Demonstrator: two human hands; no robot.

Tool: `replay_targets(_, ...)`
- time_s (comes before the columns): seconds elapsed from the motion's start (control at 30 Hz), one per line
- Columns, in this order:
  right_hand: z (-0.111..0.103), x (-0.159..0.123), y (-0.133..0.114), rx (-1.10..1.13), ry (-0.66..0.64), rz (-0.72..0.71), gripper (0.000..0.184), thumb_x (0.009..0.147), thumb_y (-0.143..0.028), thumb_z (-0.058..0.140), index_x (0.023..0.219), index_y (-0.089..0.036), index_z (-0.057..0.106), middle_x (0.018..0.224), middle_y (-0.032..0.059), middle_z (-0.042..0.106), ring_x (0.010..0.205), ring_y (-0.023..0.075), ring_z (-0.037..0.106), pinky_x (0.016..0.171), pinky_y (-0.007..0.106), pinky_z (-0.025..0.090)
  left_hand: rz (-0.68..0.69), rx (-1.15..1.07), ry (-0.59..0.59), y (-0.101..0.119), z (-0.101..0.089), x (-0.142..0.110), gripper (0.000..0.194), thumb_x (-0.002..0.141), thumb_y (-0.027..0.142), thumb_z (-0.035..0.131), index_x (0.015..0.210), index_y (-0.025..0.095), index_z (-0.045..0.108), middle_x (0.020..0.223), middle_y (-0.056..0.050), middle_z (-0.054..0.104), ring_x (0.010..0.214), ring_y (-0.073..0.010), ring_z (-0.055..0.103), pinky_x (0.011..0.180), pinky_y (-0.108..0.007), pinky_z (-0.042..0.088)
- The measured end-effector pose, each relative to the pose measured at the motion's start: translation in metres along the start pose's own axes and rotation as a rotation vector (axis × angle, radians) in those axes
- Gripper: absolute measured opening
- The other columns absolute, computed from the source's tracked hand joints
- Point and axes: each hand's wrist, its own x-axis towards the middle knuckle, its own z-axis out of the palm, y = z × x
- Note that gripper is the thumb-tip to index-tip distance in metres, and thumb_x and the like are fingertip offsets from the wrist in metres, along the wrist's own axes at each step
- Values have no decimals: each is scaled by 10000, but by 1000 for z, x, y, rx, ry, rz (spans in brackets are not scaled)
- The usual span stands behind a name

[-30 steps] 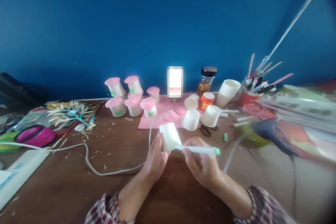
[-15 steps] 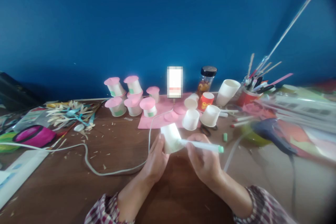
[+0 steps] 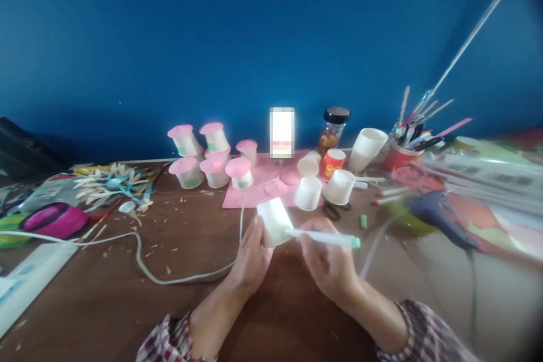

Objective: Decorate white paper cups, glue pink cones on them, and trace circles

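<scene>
My left hand [image 3: 253,251] is closed around a white paper cup [image 3: 274,220], tilted on its side above the table. Between the fingers of my right hand [image 3: 326,260] is a marker [image 3: 328,237] with a pale barrel and a green end. Its tip meets the cup's side near the lower right. A small green marker cap [image 3: 363,222] lies on the table to the right. Behind the held cup, white paper cups [image 3: 308,193] stand by a sheet of pink paper [image 3: 235,198]. Paper cups with pink tops and green patches [image 3: 186,172] are stacked at the left.
A white cable [image 3: 169,281] loops across the table on the left. Black-handled scissors [image 3: 333,212] lie behind my right hand. At the back stand a black-lidded jar [image 3: 335,124] and a red cup of pens [image 3: 399,157]. A hot glue gun-like tool [image 3: 436,218] lies at right, blurred.
The held cup has shifted slightly left and tilted a little. The marker tip has moved slightly left along the cup's side. Both hands keep their hold.
</scene>
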Motion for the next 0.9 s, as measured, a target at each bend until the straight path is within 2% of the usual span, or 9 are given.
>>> replay_targets(0.07,0,0,0,1,-25,-13,30,878,-182,519,876,-195,546,745,12,572,655,144,565,633,278,464,-11,-8,-18,-1,1,0,383,895,494,473,1083,206,641,1188,-102,649,1240,-259,505,1017,-348,427)
replay_targets(0.27,2,0,3,-5,79,47,34,888,-193,518,912,-200,540,773,15,590,658,142,580,623,262,478,22,20,-15,-1,1,-1,422,906,502,446,1113,185,632,1132,-111,668,1205,-251,530,1029,-345,409)
replay_targets(0.37,2,0,2,-1,63,41,31,888,-185,520,898,-203,542,758,8,586,631,133,568,612,257,471,17,50,-4,0,1,-1,375,900,474,477,1058,182,651,1051,-108,690,1168,-251,551,1019,-341,416)
replay_targets(0.53,1,-1,-1,12,27,15,36,884,-177,521,894,-199,548,769,13,587,666,138,578,635,262,469,-33,-89,-39,0,4,-2,298,900,447,493,1028,227,646,1096,-73,672,1137,-223,566,1005,-325,432)
replay_targets(0.77,3,-1,1,10,37,7,49,877,-163,532,907,-200,547,775,8,578,678,134,572,651,261,464,-17,-139,-42,0,6,-3,241,899,410,524,974,213,641,1037,-37,681,1129,-197,565,1064,-341,354)
replay_targets(0.9,1,0,-1,13,-13,-15,38,875,-165,525,881,-193,551,750,10,572,657,138,565,634,265,464,4,-151,-93,-1,6,-3,234,901,406,528,956,209,640,962,-22,681,1046,-182,590,1030,-339,379)
